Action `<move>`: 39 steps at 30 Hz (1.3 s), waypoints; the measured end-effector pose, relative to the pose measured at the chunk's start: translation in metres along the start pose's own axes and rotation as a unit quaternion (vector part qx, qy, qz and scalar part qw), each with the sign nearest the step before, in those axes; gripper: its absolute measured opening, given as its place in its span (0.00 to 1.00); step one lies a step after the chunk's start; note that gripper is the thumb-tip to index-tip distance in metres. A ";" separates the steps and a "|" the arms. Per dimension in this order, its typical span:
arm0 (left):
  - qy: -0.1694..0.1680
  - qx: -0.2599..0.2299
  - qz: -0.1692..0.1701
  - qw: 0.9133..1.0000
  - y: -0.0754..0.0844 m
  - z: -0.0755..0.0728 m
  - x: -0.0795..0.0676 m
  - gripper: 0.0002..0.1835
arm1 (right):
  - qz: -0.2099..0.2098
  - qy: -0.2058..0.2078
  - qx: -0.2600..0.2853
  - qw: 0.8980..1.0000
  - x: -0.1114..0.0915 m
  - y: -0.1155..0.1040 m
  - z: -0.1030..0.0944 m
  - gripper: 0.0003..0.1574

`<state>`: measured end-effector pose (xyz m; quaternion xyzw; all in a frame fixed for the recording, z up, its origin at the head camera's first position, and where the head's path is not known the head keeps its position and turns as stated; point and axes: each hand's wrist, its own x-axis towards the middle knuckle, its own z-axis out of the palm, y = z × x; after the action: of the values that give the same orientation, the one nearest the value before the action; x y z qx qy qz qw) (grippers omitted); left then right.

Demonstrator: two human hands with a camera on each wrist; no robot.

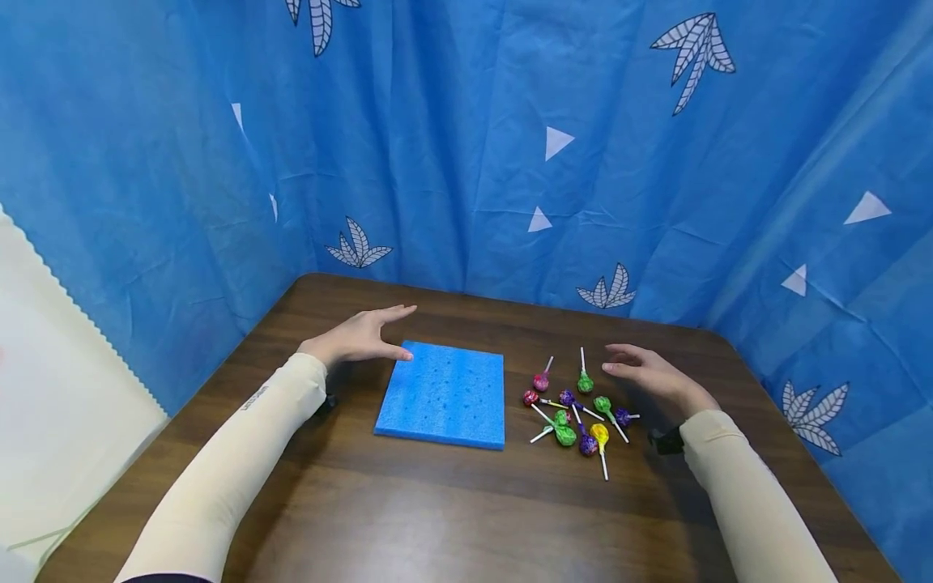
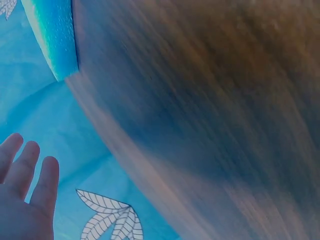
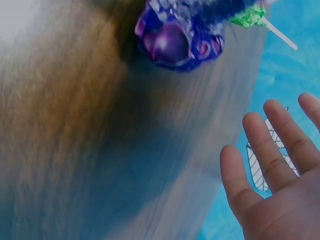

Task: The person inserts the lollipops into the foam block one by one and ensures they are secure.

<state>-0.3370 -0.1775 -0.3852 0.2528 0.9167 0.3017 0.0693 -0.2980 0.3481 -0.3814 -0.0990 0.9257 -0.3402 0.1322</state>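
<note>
- The left hand [image 1: 360, 336] is held at the far left corner of the pad [image 1: 440, 397]; its fingers are extended and nothing is gripped. Whether the pad is touched by the thumb cannot be told.
- The right hand [image 1: 649, 374] is held above the table [image 1: 364, 510], to the right of the lollipops [image 1: 565, 436]; its fingers are spread, with nothing gripped.
- The pad is laid flat on the table, between the left hand and the lollipops. Its blue top is marked with small dark spots.
- The lollipops are scattered in a loose group just right of the pad; several are crossed or overlapped. Green, purple, red and pink wrappers are seen, plus 1 yellow lollipop [image 1: 599, 434] at the near side, its stick pointed nearward.
- Both forearms are covered by 2 pale sleeves [image 1: 240, 453].
- The table is backed by a blue curtain [image 1: 437, 121], printed with leaves and white triangles.
</note>
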 end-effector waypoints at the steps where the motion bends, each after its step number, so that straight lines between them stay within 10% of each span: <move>1: -0.004 0.000 0.004 1.000 0.001 0.000 0.000 0.52 | -0.001 0.001 0.005 1.000 0.000 0.000 0.001 0.47; 18: -0.130 0.003 -0.033 0.991 -0.012 0.007 -0.020 0.60 | 0.031 0.012 0.024 0.999 0.009 0.001 0.015 0.40; 39: -0.181 0.049 -0.055 0.981 0.002 0.012 -0.014 0.55 | 0.030 0.004 0.020 0.999 0.019 0.008 0.024 0.39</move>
<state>-0.3206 -0.1770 -0.3941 0.2555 0.9151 0.2013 0.2384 -0.3087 0.3346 -0.4082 -0.0677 0.9217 -0.3551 0.1409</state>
